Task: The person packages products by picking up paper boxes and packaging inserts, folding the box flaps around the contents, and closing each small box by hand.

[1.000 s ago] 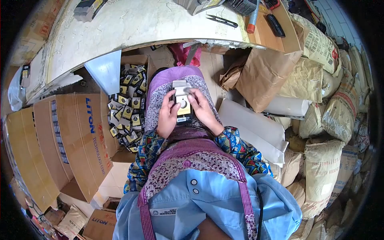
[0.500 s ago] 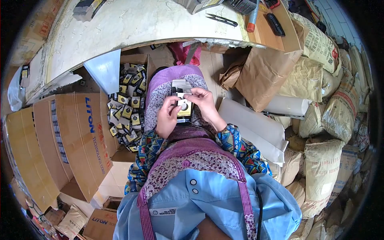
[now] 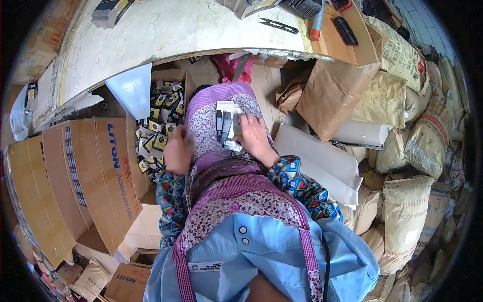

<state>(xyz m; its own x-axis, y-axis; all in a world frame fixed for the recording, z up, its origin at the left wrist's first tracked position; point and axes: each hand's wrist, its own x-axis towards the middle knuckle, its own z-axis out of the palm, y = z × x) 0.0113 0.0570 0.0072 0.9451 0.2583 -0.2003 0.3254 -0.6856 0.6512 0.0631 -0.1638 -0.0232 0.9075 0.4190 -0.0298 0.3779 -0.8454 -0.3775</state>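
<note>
My right hand (image 3: 254,137) rests on my lap and holds a small packaged item (image 3: 232,132), black and yellow with a white card. Beside it on the purple apron lies a short stack of like packages (image 3: 224,117). My left hand (image 3: 177,150) is blurred with motion and hangs over the edge of an open carton (image 3: 166,75) filled with several black-and-yellow packages (image 3: 158,143). I cannot make out whether the left hand holds anything.
A curved white worktop (image 3: 166,30) with scissors (image 3: 279,25) and tools lies ahead. Flat LITON cartons (image 3: 90,171) stand at the left. Brown paper (image 3: 327,95), a white sheet (image 3: 322,161) and stacked sacks (image 3: 417,141) fill the right side.
My left hand has let go of the package and swung left to the carton. My right hand has brought the package down onto my lap, turned on its side.
</note>
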